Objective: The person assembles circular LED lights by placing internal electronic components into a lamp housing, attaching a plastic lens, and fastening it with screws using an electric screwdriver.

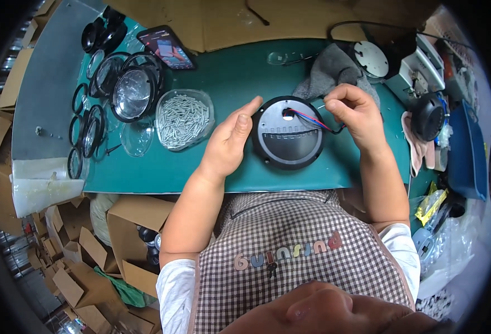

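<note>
A round black housing (289,150) with a grey plate on its face lies on the green mat in front of me. Red, blue and black wires (312,121) come out of a hole in the plate and run to the right. My left hand (229,142) rests along the housing's left edge, fingers stretched out and thumb raised, gripping nothing. Above the right edge, my right hand (359,117) pinches a thin silvery piece (320,106) that looks like a screw. A clear plastic tub of silvery screws (184,119) stands left of my left hand.
Black rings and clear lens covers (134,93) are piled at the left, near a propped phone (166,47). A grey cloth (334,69) and a white round plate (371,58) lie at the back right. Another black housing (427,118) and a blue bin (465,150) stand farther right.
</note>
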Tool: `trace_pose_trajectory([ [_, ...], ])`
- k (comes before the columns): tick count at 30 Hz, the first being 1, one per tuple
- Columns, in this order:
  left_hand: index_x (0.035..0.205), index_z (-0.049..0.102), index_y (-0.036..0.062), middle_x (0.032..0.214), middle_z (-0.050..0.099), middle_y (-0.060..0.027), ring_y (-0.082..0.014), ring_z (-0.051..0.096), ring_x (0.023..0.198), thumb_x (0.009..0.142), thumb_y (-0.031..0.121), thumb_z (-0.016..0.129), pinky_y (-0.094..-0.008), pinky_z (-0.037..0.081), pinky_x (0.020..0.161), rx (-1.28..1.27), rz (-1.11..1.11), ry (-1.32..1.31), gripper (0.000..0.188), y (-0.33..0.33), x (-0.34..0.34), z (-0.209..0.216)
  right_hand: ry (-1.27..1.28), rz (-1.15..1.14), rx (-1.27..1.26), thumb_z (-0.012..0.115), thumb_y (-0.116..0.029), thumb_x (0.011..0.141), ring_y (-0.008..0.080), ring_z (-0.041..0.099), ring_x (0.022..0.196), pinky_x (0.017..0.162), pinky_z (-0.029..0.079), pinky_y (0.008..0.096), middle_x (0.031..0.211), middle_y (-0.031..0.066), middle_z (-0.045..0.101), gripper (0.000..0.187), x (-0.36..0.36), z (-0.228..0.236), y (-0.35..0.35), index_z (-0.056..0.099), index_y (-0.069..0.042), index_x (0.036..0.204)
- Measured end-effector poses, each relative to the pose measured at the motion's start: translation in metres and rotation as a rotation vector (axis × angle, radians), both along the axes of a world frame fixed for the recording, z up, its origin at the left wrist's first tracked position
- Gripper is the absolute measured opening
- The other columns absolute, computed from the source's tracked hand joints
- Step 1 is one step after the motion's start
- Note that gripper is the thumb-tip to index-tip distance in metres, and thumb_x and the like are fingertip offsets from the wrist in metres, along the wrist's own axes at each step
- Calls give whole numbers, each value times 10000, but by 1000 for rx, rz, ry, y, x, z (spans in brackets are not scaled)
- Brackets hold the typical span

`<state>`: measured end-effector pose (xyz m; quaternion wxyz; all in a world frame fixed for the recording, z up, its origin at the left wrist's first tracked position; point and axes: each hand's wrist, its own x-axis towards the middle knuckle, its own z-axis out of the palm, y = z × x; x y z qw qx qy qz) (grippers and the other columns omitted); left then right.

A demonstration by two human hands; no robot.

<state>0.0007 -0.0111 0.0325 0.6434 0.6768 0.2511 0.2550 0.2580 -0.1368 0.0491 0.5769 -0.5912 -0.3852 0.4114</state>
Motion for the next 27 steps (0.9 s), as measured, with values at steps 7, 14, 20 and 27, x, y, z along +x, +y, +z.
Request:
trace_pose_trajectory([
  [7,1403,470,-109,1432,516,-227,-304,473,1352,1077,446,372,-394,320,1158,109,0,39,650,-1,-3,-6,-122,-20,-59,762,-181,865,67,575,760,677,471,235,814,-10,660,170,0,-10,9,704,-25,897],
  [14,1401,467,-109,1432,514,-231,-306,480,1346,1074,455,376,-399,337,1149,115,2,47,658,-3,-2,-10,-130,-8,-95,736,-181,895,77,579,772,696,473,241,836,5,669,169,-7,-17,19,717,-14,914],
  [20,1403,464,-106,1434,508,-235,-310,483,1341,1065,476,389,-402,345,1143,71,14,34,677,-4,-4,-11,-212,2,42,681,-231,952,118,618,880,789,489,267,935,49,701,253,-3,-16,9,741,-1,1039],
  [27,1409,490,-65,1381,567,-196,-228,541,1239,1034,506,475,-335,390,1079,37,49,19,684,-5,-5,-12,-447,40,-46,625,-332,980,222,646,879,812,503,326,899,107,694,341,-7,-30,1,741,-36,1103],
])
